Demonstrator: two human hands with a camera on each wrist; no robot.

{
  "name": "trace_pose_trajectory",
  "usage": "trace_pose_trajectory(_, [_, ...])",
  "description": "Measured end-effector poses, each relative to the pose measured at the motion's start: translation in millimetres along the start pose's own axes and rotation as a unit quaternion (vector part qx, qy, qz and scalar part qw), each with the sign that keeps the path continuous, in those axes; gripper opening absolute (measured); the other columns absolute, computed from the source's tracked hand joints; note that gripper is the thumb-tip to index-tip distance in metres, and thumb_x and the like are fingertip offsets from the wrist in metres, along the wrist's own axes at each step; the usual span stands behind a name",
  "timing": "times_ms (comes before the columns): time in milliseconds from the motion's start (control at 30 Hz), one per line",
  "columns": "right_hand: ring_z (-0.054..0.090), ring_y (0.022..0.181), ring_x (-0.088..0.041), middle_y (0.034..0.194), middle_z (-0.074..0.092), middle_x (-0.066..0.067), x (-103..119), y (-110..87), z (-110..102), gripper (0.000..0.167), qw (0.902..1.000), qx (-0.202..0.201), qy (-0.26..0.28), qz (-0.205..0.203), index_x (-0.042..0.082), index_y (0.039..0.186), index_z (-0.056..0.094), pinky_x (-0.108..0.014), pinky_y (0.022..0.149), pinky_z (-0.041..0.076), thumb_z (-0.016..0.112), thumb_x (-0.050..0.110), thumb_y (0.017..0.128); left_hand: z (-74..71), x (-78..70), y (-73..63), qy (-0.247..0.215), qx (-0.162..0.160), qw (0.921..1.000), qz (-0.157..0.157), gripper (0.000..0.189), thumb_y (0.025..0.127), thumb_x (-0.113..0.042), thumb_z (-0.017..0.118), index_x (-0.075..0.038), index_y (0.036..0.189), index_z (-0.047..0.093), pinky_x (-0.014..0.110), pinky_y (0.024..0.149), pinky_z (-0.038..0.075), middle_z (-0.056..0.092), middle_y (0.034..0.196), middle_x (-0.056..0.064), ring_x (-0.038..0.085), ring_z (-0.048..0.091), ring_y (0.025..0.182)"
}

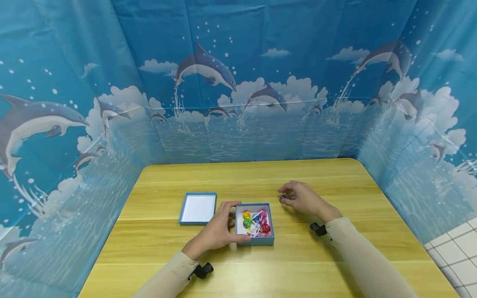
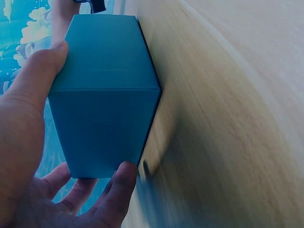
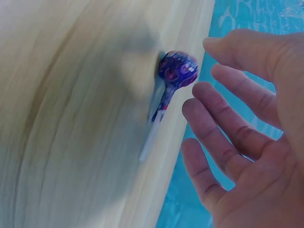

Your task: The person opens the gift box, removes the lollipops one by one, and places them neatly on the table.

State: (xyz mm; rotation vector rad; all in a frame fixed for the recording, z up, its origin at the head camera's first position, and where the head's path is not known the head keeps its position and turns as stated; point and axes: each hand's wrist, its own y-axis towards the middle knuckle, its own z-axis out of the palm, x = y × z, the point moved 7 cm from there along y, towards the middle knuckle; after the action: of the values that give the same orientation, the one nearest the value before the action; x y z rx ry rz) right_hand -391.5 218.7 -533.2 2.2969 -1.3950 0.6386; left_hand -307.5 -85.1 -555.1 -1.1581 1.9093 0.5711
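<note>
Blue square box (image 2: pixel 105 130): left hand (image 1: pixel 217 232) pinches its sides.
Purple round wrapped lollipop (image 3: pixel 176 72): right hand (image 1: pixel 304 199) is spread just beside.

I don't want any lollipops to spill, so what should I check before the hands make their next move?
1. Blue square box held: ok; the left hand grips it.
2. Blue square lid with a white inside off: ok; it lies beside the box on the yellow wood-grain table.
3. Round purple-wrapped lollipop with a white stick in sight: ok; it lies on the table.
4. Right hand gripping that lollipop: not ok; its thumb and fingers are spread near it.
5. Room inside the box: ok; bare space shows beside the colourful wrapped lollipops.
6. Purple wrapper whole underneath: cannot tell; that side is hidden.
</note>
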Motion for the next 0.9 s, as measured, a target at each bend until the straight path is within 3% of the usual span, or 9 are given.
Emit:
trace_pose_trajectory(433, [0.078, 0.122, -0.037, 0.135, 0.080, -0.018, 44, -3.7, -2, 0.031, 0.9970, -0.026, -0.028, -0.067, 0.006, 0.140, 0.081, -0.059, 0.102, 0.068, 0.082, 0.008, 0.109, 2.8, -2.7, 0.6, -0.012, 0.005, 0.9999, 0.005, 0.113, 0.095, -0.049, 0.099, -0.018, 0.181, 0.033, 0.041, 0.121, 0.062, 0.045, 0.169, 0.014, 0.027, 0.060, 0.146])
trace_pose_trajectory(667, [0.077, 0.122, -0.034, 0.135, 0.080, -0.012, 73, -2.5, 1, 0.031, 0.9947, -0.014, -0.045, -0.091, 0.013, 0.140, 0.081, -0.046, 0.092, 0.068, 0.083, 0.012, 0.109, 1.8, -4.4, 0.3, -0.014, 0.005, 0.9999, 0.005, 0.113, 0.095, -0.047, 0.100, -0.016, 0.181, 0.033, 0.043, 0.119, 0.063, 0.044, 0.169, 0.014, 0.026, 0.060, 0.144])
trace_pose_trajectory(900, [0.077, 0.123, -0.035, 0.136, 0.080, -0.015, 98, -1.2, 10, 0.032, 0.9913, 0.016, -0.057, -0.118, 0.010, 0.140, 0.081, -0.055, 0.104, 0.067, 0.084, 0.013, 0.108, -1.0, -3.4, -1.1, -0.019, 0.004, 0.9998, 0.006, 0.114, 0.094, -0.046, 0.101, -0.016, 0.181, 0.033, 0.042, 0.118, 0.063, 0.044, 0.170, 0.013, 0.027, 0.061, 0.144])
